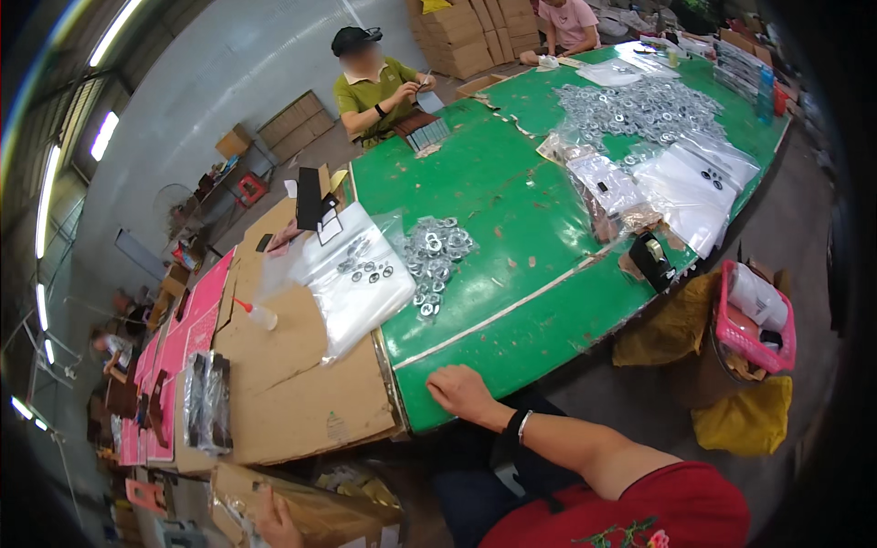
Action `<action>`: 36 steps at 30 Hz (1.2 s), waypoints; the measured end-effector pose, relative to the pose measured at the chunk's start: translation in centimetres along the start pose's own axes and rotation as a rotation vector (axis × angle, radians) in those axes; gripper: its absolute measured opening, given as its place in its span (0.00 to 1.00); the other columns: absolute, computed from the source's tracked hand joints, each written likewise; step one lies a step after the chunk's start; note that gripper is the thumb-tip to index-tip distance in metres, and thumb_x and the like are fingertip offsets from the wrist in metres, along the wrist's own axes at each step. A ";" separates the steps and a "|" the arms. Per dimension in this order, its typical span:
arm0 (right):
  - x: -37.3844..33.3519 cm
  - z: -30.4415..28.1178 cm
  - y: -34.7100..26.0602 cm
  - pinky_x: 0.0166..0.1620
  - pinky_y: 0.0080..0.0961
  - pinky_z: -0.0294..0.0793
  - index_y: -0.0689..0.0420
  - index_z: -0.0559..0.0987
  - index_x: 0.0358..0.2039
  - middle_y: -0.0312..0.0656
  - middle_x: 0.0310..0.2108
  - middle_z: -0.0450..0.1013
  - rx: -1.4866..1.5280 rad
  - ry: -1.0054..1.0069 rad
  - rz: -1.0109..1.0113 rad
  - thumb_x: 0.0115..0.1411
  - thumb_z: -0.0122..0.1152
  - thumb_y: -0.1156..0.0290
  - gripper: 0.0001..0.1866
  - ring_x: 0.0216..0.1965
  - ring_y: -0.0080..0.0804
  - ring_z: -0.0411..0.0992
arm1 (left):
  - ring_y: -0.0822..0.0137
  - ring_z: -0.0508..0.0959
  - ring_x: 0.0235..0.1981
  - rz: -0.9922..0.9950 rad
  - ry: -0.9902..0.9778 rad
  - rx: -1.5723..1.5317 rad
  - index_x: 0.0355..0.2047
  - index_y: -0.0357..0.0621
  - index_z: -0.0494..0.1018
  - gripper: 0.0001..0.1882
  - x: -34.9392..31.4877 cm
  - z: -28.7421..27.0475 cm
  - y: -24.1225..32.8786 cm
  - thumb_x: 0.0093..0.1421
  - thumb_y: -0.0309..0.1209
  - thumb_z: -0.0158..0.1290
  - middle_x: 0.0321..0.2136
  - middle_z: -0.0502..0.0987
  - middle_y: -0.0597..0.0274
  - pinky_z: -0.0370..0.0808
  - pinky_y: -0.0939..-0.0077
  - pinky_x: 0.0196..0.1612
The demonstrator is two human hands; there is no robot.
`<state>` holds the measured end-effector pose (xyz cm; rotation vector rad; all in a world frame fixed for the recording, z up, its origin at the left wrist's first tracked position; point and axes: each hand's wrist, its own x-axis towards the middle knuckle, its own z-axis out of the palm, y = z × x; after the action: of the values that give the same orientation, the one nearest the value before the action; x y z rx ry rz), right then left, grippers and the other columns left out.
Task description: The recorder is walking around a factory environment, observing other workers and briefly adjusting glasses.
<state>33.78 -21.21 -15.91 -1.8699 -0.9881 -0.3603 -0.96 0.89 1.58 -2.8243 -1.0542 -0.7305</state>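
Note:
At the lower left, my left hand (pixel 277 522) is against a brown cardboard box (pixel 320 519), fingers bent over its side. The box stands low beside the table, and part of the hand is cut off by the picture's edge. My right hand (pixel 461 395), with a bracelet at the wrist, rests on the near edge of the green tabletop (pixel 493 320). Its fingers are curled in, and nothing shows in them. Ahead of it lie a pile of silver metal rings (pixel 437 260) and clear plastic bags (pixel 361 297) with several dark-centred rings on top.
A flat cardboard sheet (pixel 274 393) carries a red-tipped bottle (pixel 260 315) and a plastic-wrapped bundle (pixel 206 402). More rings (pixel 639 110) are heaped farther off. A black tape dispenser (pixel 651 260) sits near a pink basket (pixel 754 320). A co-worker (pixel 375 87) handles small pieces across the table.

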 end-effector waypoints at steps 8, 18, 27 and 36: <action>0.2 -0.3 -0.1 0.38 0.41 0.71 0.55 0.77 0.30 0.43 0.27 0.72 0.007 -0.013 0.003 0.61 0.61 0.69 0.05 0.33 0.45 0.74 | 0.52 0.79 0.50 -0.167 -0.252 -0.237 0.56 0.40 0.78 0.21 0.6 -1.5 0.8 0.73 0.42 0.49 0.48 0.82 0.48 0.72 0.60 0.57; 0.3 -0.3 -0.2 0.37 0.40 0.71 0.54 0.77 0.30 0.42 0.27 0.73 -0.002 -0.016 0.023 0.60 0.62 0.69 0.05 0.33 0.44 0.74 | 0.69 0.81 0.35 -0.301 -0.216 -0.623 0.51 0.35 0.80 0.18 0.4 -1.2 1.2 0.75 0.36 0.47 0.36 0.84 0.58 0.77 0.75 0.43; 0.4 -0.4 -0.1 0.37 0.39 0.71 0.54 0.77 0.30 0.41 0.27 0.73 0.001 -0.007 0.015 0.60 0.63 0.69 0.04 0.32 0.43 0.74 | 0.67 0.84 0.36 -0.200 -0.150 -0.295 0.53 0.40 0.80 0.16 -0.3 0.3 -0.4 0.74 0.34 0.48 0.37 0.84 0.57 0.79 0.73 0.42; 0.3 -0.5 -0.3 0.37 0.39 0.71 0.54 0.78 0.30 0.40 0.27 0.73 0.011 -0.012 0.027 0.61 0.62 0.69 0.04 0.32 0.42 0.73 | 0.66 0.84 0.37 -0.183 -0.141 -0.300 0.53 0.41 0.80 0.16 -0.5 0.7 -0.9 0.74 0.35 0.49 0.38 0.84 0.56 0.79 0.73 0.42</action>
<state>33.82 -21.40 -15.29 -1.8756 -0.9707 -0.3272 -1.52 1.40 0.66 -3.1003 -1.3436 -0.7728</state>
